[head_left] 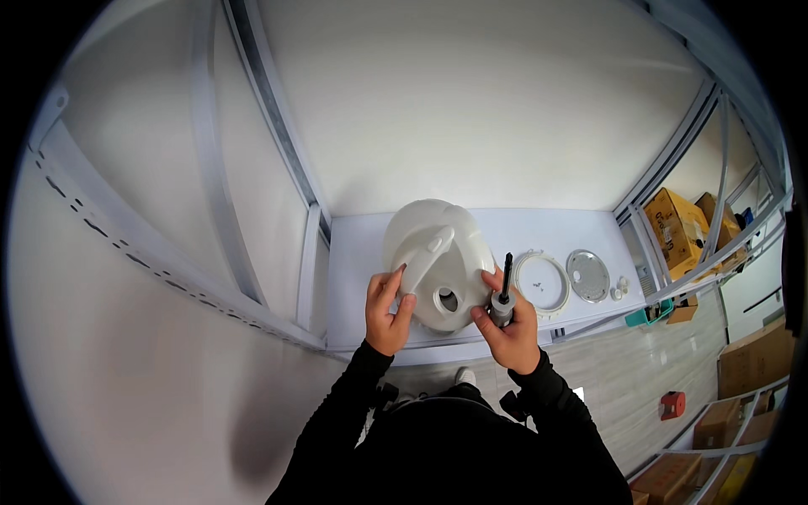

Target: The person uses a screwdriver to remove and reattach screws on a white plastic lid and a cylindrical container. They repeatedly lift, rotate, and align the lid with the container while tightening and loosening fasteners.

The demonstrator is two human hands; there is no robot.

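Observation:
A white, rounded plastic housing (465,286) with a raised handle and a round hole stands tilted over the white bench (358,252). My left hand (389,316) grips its left side, thumb and fingers at the base of the handle. On the opposite side, my right hand (512,328) steadies the housing with thumb and fingertips. The same hand also holds a screwdriver (502,310), grey at its body, its dark shaft pointing up and away. Just right of it lies a white ring (566,296) with several tiny dark pieces inside.
Beyond the ring are a grey perforated disc (588,275) and small white round parts (619,291). Metal frame posts (282,126) bound the bench. At the right are cardboard boxes (676,229), a teal bin (646,316) and a red stool (672,405) on the floor.

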